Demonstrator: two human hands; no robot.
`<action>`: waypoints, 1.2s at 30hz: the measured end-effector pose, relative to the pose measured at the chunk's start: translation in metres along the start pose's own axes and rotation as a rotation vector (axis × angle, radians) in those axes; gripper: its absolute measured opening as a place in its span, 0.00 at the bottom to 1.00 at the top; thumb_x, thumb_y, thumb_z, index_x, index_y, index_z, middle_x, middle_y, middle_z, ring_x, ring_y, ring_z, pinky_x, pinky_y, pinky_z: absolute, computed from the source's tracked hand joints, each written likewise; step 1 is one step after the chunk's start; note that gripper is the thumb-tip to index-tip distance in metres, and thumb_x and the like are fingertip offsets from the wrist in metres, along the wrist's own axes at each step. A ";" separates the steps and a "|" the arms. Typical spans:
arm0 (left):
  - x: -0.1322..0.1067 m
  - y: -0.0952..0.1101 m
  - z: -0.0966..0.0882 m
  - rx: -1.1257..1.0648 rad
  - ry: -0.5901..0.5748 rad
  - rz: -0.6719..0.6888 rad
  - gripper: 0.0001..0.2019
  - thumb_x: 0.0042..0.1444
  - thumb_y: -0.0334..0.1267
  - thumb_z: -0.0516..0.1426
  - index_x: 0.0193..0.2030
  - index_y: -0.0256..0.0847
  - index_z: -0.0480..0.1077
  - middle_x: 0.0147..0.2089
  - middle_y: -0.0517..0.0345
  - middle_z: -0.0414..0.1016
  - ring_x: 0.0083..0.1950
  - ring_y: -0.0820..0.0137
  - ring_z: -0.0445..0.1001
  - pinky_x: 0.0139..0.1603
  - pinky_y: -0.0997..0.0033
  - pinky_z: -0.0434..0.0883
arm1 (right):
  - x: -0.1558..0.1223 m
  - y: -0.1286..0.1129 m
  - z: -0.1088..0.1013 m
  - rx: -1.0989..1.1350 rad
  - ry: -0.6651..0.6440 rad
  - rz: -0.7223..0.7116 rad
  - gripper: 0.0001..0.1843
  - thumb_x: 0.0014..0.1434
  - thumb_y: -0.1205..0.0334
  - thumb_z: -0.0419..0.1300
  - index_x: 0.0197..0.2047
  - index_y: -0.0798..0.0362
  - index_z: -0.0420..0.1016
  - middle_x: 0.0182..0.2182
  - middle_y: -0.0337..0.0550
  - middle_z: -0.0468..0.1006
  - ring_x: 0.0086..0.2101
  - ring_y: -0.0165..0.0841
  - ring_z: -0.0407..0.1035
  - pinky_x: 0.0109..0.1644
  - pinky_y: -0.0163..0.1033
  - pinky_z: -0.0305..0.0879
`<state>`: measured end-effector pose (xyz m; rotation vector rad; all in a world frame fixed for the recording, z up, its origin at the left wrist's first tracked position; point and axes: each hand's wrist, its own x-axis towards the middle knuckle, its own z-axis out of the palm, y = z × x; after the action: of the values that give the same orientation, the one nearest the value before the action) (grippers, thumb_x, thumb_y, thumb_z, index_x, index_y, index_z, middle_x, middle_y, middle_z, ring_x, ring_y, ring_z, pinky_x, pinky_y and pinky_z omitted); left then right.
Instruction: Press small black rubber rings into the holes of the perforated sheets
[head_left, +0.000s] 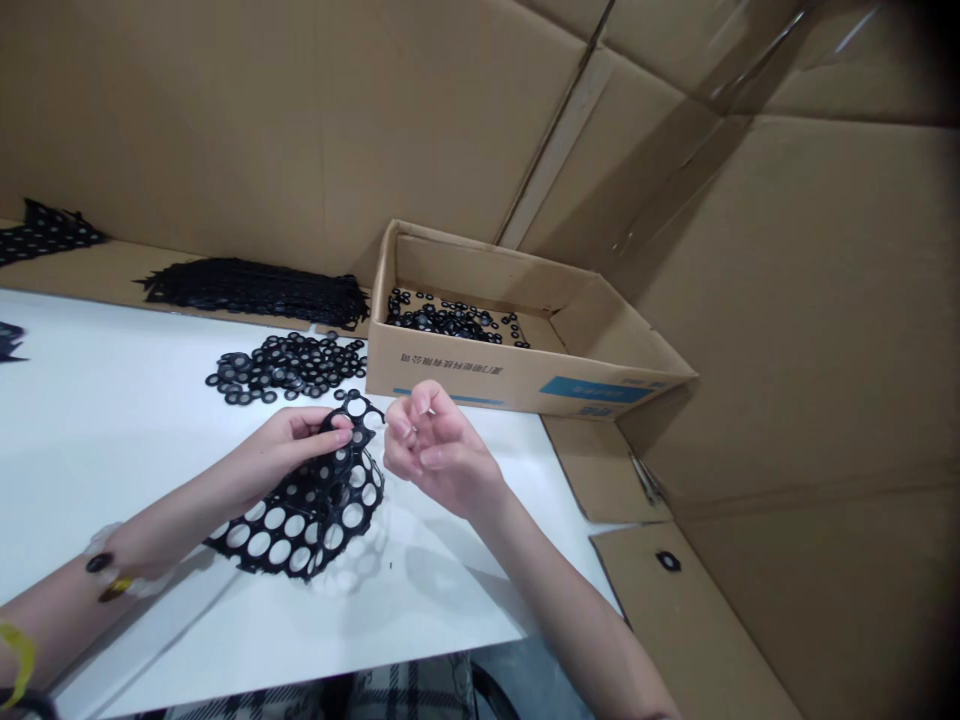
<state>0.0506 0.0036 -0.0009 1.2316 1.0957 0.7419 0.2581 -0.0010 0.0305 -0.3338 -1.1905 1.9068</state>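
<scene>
My left hand [304, 440] pinches a black perforated sheet [281, 535] between thumb and fingers at its upper edge. The sheet is bent and hangs down onto the white table; many of its round holes are open, while some near the hand still hold black rings. Just right of the sheet's edge, my right hand [439, 450] is turned palm up with its fingers loosely curled and apart. I see nothing in it. Beyond my left hand lies a loose pile of small black rings [289, 365].
Behind the right hand stands an open cardboard box [480, 375] with more black rings inside. A stack of black sheets [255, 288] lies at the back, left of the box. One black piece [668, 561] rests on cardboard at the right. Cardboard walls enclose the table [442, 610].
</scene>
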 end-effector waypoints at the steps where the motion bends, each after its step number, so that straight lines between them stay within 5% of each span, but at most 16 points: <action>1: 0.000 0.000 0.000 0.006 0.000 0.000 0.13 0.50 0.47 0.62 0.36 0.40 0.75 0.34 0.59 0.76 0.36 0.69 0.70 0.35 0.75 0.66 | 0.000 0.000 0.000 -0.009 -0.003 -0.006 0.19 0.43 0.67 0.60 0.35 0.46 0.54 0.31 0.35 0.60 0.21 0.23 0.52 0.27 0.34 0.52; 13: -0.001 0.000 0.001 -0.015 -0.050 0.060 0.11 0.53 0.46 0.61 0.34 0.39 0.73 0.32 0.62 0.71 0.35 0.72 0.67 0.36 0.76 0.62 | 0.001 0.006 -0.002 0.004 -0.022 -0.055 0.18 0.41 0.70 0.58 0.35 0.48 0.56 0.30 0.33 0.56 0.23 0.23 0.57 0.28 0.32 0.53; 22: -0.003 0.002 0.001 0.030 0.004 0.169 0.11 0.54 0.46 0.60 0.35 0.39 0.73 0.35 0.60 0.73 0.39 0.69 0.67 0.41 0.74 0.62 | -0.001 0.011 0.001 -0.981 0.220 -0.010 0.10 0.58 0.57 0.59 0.40 0.51 0.65 0.30 0.36 0.65 0.28 0.27 0.60 0.33 0.33 0.60; 26: -0.002 0.001 0.000 0.054 -0.017 0.150 0.12 0.54 0.46 0.60 0.33 0.38 0.74 0.33 0.59 0.73 0.38 0.69 0.67 0.40 0.73 0.62 | -0.001 0.013 -0.004 -1.271 0.173 -0.259 0.13 0.58 0.58 0.61 0.47 0.50 0.70 0.39 0.43 0.68 0.36 0.31 0.64 0.40 0.36 0.63; 30: -0.002 0.007 -0.001 0.089 -0.119 0.117 0.12 0.52 0.46 0.60 0.35 0.39 0.74 0.32 0.60 0.72 0.36 0.70 0.66 0.37 0.74 0.62 | 0.000 0.012 -0.009 -1.448 0.059 -0.443 0.09 0.60 0.59 0.59 0.42 0.51 0.75 0.37 0.45 0.70 0.37 0.33 0.63 0.43 0.39 0.63; 36: -0.002 0.010 -0.004 0.202 -0.145 0.042 0.14 0.47 0.46 0.63 0.32 0.37 0.73 0.26 0.64 0.67 0.29 0.73 0.63 0.31 0.75 0.60 | 0.000 0.009 -0.013 -1.547 0.003 -0.412 0.10 0.60 0.58 0.59 0.42 0.55 0.74 0.33 0.46 0.73 0.35 0.34 0.63 0.41 0.40 0.62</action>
<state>0.0478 0.0054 0.0094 1.4605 1.0462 0.5741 0.2615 0.0047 0.0168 -0.7750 -2.2958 0.3189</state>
